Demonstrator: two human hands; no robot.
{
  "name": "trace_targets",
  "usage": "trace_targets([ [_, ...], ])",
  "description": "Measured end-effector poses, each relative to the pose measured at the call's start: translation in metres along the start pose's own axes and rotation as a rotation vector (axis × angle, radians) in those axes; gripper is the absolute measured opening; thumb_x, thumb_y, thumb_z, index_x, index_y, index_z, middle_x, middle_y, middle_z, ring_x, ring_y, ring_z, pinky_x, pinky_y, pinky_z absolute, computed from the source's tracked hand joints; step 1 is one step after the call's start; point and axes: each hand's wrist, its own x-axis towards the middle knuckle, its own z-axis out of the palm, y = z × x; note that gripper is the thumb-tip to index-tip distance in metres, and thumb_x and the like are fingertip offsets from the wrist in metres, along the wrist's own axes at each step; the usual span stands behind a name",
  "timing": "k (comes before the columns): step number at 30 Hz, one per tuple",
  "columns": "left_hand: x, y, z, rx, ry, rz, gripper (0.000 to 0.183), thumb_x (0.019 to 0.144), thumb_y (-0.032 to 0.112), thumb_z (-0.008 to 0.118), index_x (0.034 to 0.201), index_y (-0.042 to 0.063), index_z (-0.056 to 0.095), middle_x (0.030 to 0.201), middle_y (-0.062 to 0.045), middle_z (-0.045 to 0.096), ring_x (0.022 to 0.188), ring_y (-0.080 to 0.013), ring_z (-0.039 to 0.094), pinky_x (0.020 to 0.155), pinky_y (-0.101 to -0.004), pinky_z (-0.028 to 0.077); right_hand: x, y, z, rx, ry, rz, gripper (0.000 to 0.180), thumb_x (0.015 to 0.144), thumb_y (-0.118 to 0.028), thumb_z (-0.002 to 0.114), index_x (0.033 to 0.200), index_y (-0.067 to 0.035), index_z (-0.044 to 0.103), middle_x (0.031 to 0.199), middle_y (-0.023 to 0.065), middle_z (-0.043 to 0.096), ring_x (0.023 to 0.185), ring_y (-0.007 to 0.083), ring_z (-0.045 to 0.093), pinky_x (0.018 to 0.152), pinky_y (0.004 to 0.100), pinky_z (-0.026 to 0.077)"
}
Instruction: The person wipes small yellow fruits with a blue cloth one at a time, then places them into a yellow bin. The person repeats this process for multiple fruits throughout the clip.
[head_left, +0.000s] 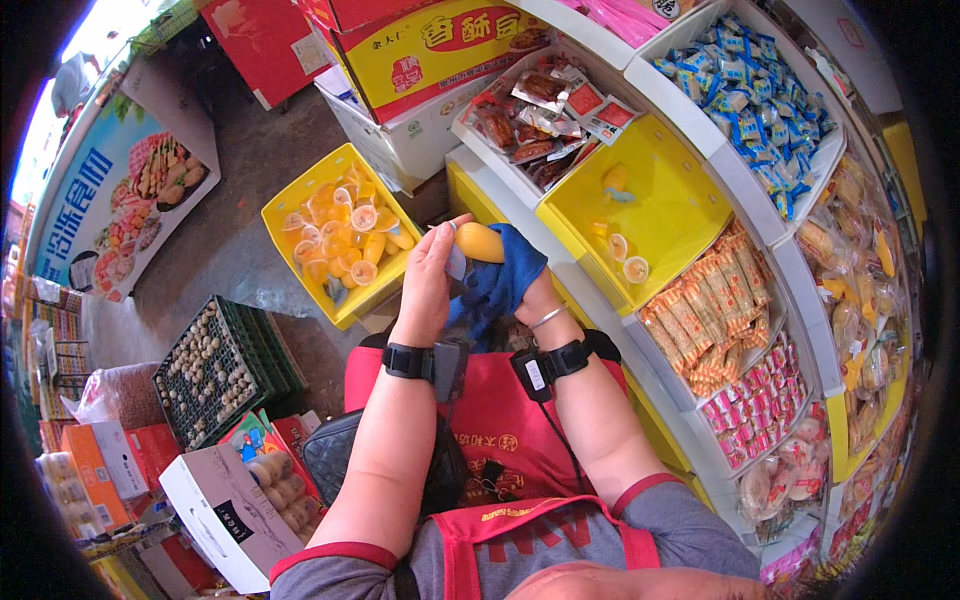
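Note:
A smooth yellow mango-shaped item, probably a packaged jelly, is held between my hands above the red apron. My left hand grips its left end by the fingertips, where a small pale tag or film hangs. My right hand holds a blue cloth against the item's right side, and the cloth hides most of the fingers. Just left and beyond stands a yellow bin full of orange jelly cups. To the right, another yellow bin holds a similar mango-shaped item and a few jelly cups.
Display bins on the right hold bagged meat snacks, blue-wrapped sweets, wrapped sticks and pink sweets. Stacked green crates of small speckled eggs stand on the floor at left. A yellow-and-red carton stands ahead.

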Motion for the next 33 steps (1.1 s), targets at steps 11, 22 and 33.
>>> trace_targets([
  [11,0.006,-0.015,-0.004,0.386,-0.127,0.035,0.04,0.102,0.031,0.042,0.123,0.001,0.058,0.11,-0.002,0.061,0.101,-0.0104,0.055,0.092,-0.0241,0.041,0.011,0.01,-0.009,-0.874,0.136,-0.19,0.037,0.094,-0.031,0.055,0.116,0.0,0.057,0.108,0.0121,0.064,0.097,0.0203,0.061,0.083,0.0358,0.049],
  [22,0.002,-0.01,0.0,-0.22,-0.14,-0.023,0.035,0.098,0.023,0.053,0.129,0.007,0.055,0.117,-0.001,0.06,0.103,-0.0097,0.055,0.089,-0.0262,0.042,-0.002,0.001,0.001,0.011,0.063,-0.069,0.036,0.097,-0.037,0.051,0.12,-0.01,0.056,0.111,0.0034,0.063,0.099,0.0155,0.062,0.086,0.0301,0.051],
  [33,-0.001,-0.007,0.005,-0.019,-0.008,0.168,0.019,0.092,0.015,0.063,0.106,0.003,0.065,0.103,-0.001,0.064,0.093,-0.0073,0.055,0.084,-0.0218,0.043,-0.003,0.003,0.003,0.002,0.078,-0.025,0.034,0.096,-0.034,0.053,0.119,-0.009,0.056,0.111,0.0046,0.063,0.098,0.0174,0.063,0.086,0.0331,0.052],
])
